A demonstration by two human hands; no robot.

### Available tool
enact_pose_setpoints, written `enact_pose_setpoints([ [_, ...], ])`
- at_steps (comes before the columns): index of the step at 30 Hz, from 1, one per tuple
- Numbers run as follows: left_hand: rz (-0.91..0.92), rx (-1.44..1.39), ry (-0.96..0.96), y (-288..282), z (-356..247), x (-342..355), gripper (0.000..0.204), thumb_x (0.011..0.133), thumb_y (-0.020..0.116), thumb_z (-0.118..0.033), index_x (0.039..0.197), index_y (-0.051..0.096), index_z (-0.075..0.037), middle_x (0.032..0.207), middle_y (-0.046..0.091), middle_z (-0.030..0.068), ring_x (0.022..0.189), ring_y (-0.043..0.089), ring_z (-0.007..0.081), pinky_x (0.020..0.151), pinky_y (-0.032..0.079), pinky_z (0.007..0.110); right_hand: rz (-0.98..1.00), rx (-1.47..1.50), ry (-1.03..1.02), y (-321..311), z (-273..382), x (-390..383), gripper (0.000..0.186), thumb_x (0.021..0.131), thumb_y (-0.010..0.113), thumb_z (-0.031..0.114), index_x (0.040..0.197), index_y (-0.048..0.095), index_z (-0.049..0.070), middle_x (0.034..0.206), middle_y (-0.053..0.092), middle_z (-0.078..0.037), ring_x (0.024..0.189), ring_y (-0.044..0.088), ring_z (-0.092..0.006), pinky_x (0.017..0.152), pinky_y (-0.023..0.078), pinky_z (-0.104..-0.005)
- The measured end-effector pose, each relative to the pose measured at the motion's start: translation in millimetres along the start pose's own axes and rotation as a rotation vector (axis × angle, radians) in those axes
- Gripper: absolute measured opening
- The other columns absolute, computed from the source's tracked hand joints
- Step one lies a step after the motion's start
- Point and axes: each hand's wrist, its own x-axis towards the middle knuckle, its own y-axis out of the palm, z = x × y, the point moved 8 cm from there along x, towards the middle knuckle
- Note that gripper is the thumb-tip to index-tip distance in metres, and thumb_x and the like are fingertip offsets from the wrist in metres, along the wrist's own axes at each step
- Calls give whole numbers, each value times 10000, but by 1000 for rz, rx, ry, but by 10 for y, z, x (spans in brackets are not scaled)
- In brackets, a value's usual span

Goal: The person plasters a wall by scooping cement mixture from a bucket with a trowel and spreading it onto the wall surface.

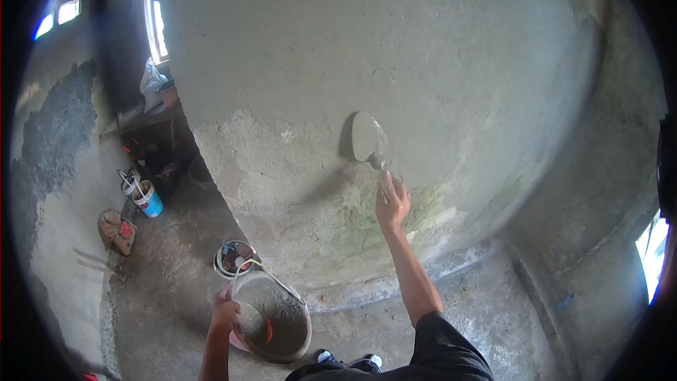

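Note:
In my right hand [393,202], closed around its handle, is a trowel [369,137] with a rounded, mortar-smeared blade. The blade is at the plastered wall [451,70] and casts a shadow to its left; whether it touches is hard to tell. Low on the left, my left hand [224,309] is closed at the left rim of a bucket [307,328]. Grey wet mortar [285,314] lies inside, along with a rounded grey piece and a bit of red that I cannot make out. The bucket's pale handle [278,281] arches over its far side.
Behind the bucket stands a smaller pail [226,259] with things in it. Farther left are a blue-and-white pail [147,201] and a crumpled brown bag [118,231] on the concrete floor [176,240]. The wall ends at a vertical edge on the left; a ledge runs along its foot.

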Motion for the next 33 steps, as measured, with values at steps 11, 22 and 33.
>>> enact_pose_setpoints([
  [11,33,-91,46,-85,65,41,816,476,425,105,1288,474,52,1131,596,108,1000,571,202,611,452,205,-147,-254,-155,-190,-325,1158,515,763,687,46,1242,583,205,959,654,-35,759,591,-121,609,420,-286],
  [22,-16,-16,-30,-117,123,88,785,490,423,104,1269,499,31,1102,605,90,934,575,176,553,429,200,-67,69,307,28,-506,858,548,760,707,58,1266,558,209,971,643,-48,677,579,-118,606,474,-295],
  [33,26,-66,-10,82,111,159,743,488,422,104,1217,541,17,1017,618,64,845,571,152,526,412,205,29,-202,-392,-1,261,963,468,827,606,52,1259,565,227,885,660,-26,648,559,-73,542,404,-260],
])
